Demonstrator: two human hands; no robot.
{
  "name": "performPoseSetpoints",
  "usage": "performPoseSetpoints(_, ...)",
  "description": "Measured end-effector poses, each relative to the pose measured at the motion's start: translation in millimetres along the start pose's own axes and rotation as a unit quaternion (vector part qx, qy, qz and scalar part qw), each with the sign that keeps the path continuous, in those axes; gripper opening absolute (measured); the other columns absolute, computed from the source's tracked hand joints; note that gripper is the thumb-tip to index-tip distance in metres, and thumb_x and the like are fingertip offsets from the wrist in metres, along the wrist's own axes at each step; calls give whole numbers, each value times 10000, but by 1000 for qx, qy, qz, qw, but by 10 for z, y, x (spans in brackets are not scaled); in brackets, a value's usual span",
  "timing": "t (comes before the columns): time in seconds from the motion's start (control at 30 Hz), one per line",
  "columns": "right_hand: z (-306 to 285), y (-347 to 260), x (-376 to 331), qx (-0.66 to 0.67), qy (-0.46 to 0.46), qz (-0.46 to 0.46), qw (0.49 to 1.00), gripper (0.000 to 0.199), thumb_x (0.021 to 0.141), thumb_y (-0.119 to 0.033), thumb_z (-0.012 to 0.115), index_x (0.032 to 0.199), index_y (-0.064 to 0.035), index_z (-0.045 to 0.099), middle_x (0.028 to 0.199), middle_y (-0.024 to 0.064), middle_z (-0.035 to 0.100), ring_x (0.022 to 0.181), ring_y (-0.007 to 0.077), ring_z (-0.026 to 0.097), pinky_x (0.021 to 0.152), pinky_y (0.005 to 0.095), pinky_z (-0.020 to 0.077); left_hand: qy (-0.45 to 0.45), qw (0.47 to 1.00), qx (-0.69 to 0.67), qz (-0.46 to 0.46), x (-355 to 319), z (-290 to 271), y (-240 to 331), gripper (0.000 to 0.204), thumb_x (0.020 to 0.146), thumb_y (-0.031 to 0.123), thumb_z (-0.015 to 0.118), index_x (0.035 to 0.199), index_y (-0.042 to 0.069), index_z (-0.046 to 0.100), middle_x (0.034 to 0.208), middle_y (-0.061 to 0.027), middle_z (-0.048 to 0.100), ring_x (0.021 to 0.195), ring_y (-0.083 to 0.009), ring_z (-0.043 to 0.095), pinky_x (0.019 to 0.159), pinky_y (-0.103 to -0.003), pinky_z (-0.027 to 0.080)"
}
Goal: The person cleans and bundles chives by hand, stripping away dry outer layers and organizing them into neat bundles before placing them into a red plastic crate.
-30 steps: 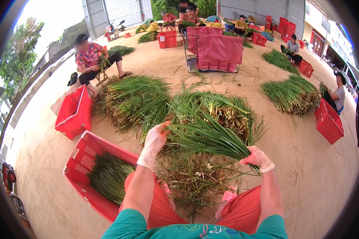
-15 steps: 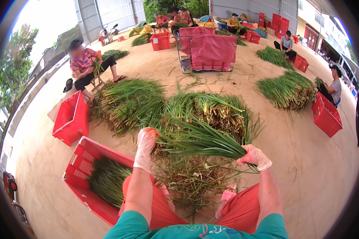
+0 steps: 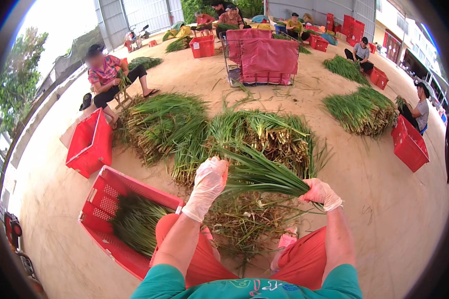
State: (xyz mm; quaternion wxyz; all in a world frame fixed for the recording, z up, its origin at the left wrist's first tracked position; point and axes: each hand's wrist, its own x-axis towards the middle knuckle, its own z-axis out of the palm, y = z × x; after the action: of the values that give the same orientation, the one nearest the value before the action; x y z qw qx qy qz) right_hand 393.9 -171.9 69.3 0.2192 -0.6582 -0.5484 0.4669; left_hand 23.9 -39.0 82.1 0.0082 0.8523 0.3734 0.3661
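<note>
My right hand (image 3: 322, 194), in a thin clear glove, is closed round one end of a bundle of garlic chives (image 3: 269, 173). The long, flat green leaves fan out to the left. At their spread end my left hand (image 3: 208, 183), gloved too, has its fingers curled in; what they hold, if anything, is hidden. Beyond the hands lies a large heap of chives (image 3: 234, 127) with pale cut ends. Loose trimmings and dry leaves (image 3: 249, 224) cover the floor between my feet. Beside my left knee, a red perforated crate (image 3: 96, 202) holds chives laid lengthwise.
Another chive heap (image 3: 162, 122) lies at the left, near a red crate (image 3: 89, 144) and a seated person (image 3: 105, 74). At the right are a further heap (image 3: 361, 110) and a red crate (image 3: 409, 144). A cart with pink cloth (image 3: 264, 57) stands ahead; several people sit farther back.
My left hand has moved right, from beside the heap to the spread end of the bundle. My right hand stays closed on the bundle, nearly in place.
</note>
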Motion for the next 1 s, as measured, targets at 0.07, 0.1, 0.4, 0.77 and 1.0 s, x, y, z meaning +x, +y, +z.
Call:
performPoseSetpoints(0.07,-6,-5,0,-12,0,-4,1000,336,787,-52,780,1118,-64,721,740,-2,688,614,72,595,592,265,501,40,997,-56,-43,-12,121,-30,46,884,49,636,872,57,679,790,-137,631,730,-321,622,624,-438,485)
performPoseSetpoints(0.1,13,-3,9,-21,1,-8,1000,336,789,-50,777,1119,-62,720,739,-2,687,613,71,593,591,265,500,73,990,-100,-66,38,112,3,67,892,42,620,848,54,668,788,-130,644,702,-294,624,606,-413,484)
performPoseSetpoints(0.4,-79,-79,-107,1,14,12,1000,369,776,-20,765,1141,-61,724,755,3,703,603,73,594,587,260,510,-11,935,-163,-315,-24,-442,-644,186,968,218,654,967,58,748,725,-58,666,634,-138,557,604,-276,461)
performPoseSetpoints(0.77,-36,-70,-73,-22,16,-9,1000,397,767,-38,764,1161,-49,718,752,25,704,615,78,614,596,266,513,-95,988,-9,-121,-39,-20,-99,114,955,122,598,1007,67,684,742,-134,635,702,-318,639,625,-417,490)
performPoseSetpoints(1.0,-24,-23,-39,60,1,-25,998,322,798,14,757,1117,-12,717,765,19,705,649,70,620,614,263,514,59,858,-395,-324,79,-24,-292,274,1042,129,487,910,14,697,777,-51,706,508,-108,529,492,-286,451)
